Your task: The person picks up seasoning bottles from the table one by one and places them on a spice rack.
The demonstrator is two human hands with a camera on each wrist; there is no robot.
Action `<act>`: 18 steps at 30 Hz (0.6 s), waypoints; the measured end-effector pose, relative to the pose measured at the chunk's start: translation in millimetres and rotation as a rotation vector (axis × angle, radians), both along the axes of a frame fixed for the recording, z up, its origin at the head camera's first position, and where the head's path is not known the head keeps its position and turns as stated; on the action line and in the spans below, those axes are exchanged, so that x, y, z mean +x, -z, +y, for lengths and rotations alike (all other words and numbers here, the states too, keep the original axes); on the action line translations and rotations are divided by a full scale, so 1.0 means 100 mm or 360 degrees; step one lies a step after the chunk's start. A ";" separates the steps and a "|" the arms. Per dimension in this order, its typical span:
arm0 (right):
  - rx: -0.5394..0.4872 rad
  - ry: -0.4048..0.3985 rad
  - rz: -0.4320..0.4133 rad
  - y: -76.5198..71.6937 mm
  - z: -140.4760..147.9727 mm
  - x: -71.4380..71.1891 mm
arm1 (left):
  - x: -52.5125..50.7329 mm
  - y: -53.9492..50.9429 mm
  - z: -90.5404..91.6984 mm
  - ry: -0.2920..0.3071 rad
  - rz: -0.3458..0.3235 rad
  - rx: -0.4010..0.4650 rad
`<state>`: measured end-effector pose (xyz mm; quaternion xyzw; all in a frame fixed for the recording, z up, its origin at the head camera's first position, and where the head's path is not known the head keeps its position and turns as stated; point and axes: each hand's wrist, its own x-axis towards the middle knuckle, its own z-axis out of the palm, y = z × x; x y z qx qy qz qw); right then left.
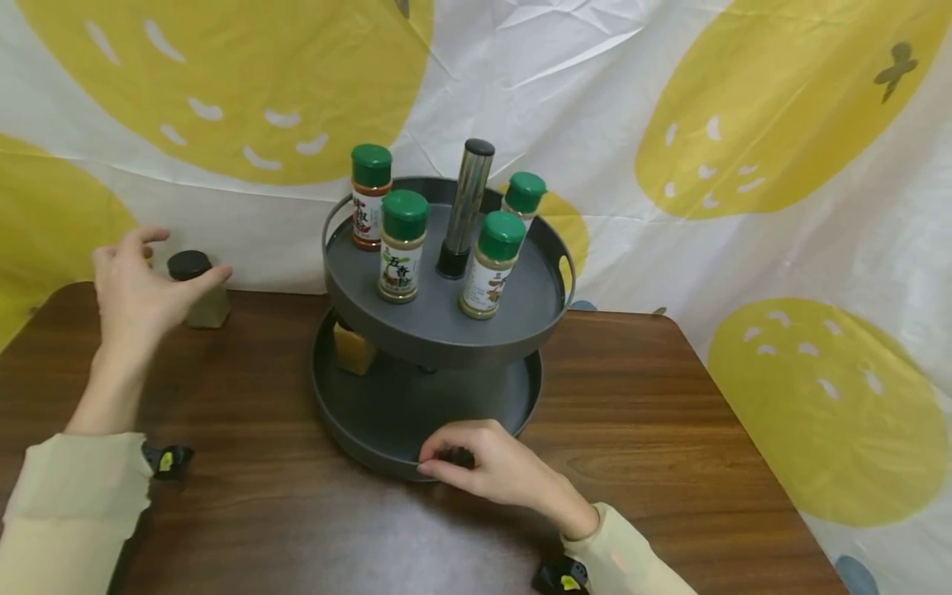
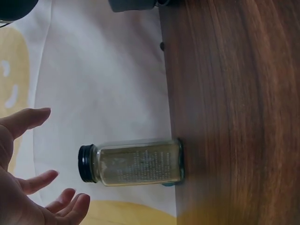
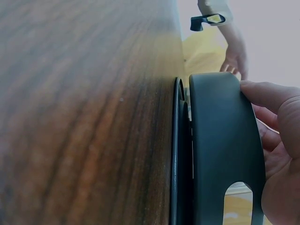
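Note:
My left hand is at the far left with thumb and fingers spread apart. Near it, at the table's back edge, stands a glass spice jar with a black lid; in the left wrist view the jar is apart from the fingertips. My right hand pinches the front rim of a two-tier rotating spice rack's lower tray. The right wrist view shows the right hand with its thumb on the dark rim. Another jar stands on the lower tray, partly hidden by the upper tray.
The upper tray carries several green-capped spice bottles, among them a front-left bottle and a front-right bottle. A metal post rises from its middle. Behind the wooden table hangs a white and yellow patterned cloth.

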<state>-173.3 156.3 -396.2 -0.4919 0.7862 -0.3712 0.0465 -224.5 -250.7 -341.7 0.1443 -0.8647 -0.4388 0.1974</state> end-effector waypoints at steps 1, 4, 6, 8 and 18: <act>0.0001 0.0001 -0.0004 0.00 0.00 0.00 | -0.01 0.01 -0.01 0.0005 -0.0003 -0.0001; -0.0003 0.0004 -0.0023 -0.01 0.00 0.01 | -0.05 0.04 -0.02 0.0025 -0.0025 -0.0003; -0.0004 0.0000 -0.0017 -0.01 0.00 0.01 | -0.08 0.05 -0.03 0.0033 -0.0045 -0.0007; -0.0005 -0.0004 -0.0011 -0.01 0.01 0.01 | -0.10 0.05 -0.04 0.0041 -0.0067 -0.0012; 0.0006 0.0003 -0.0003 -0.02 0.00 0.01 | -0.19 0.07 -0.08 0.0127 -0.0111 -0.0096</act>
